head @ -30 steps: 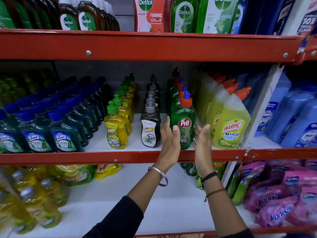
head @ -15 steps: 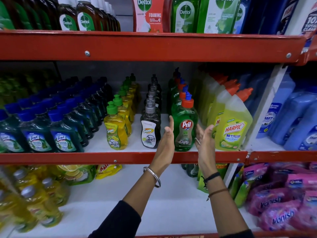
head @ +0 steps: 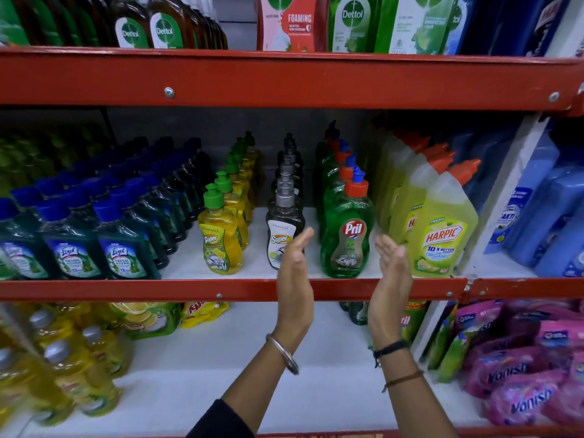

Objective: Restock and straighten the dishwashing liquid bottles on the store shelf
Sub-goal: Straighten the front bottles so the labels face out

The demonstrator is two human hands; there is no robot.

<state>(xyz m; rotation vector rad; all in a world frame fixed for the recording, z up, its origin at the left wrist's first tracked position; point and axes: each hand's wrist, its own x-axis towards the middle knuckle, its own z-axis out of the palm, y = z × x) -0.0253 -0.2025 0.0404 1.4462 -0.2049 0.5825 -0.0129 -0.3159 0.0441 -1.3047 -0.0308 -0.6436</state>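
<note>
A green Pril dishwashing bottle (head: 347, 235) with an orange cap stands upright at the front of its row on the middle shelf (head: 221, 289). My left hand (head: 294, 273) is open, palm flat, just left of the bottle and apart from it. My right hand (head: 390, 279) is open on the bottle's right, also not touching. Left of the Pril row stand a row of grey Super bottles (head: 282, 238) and a row of yellow Super bottles (head: 219, 241) with green caps.
Yellow Harpic bottles (head: 442, 235) crowd the right of the Pril row. Dark Lizol bottles (head: 76, 245) with blue caps fill the left. Dettol products sit on the top shelf (head: 284, 80). Below lie yellow bottles (head: 72, 374), pouches and pink Vanish packs (head: 518, 374).
Both hands have drawn back from the Pril bottle and spread a little apart. The bottle now stands free at the shelf front.
</note>
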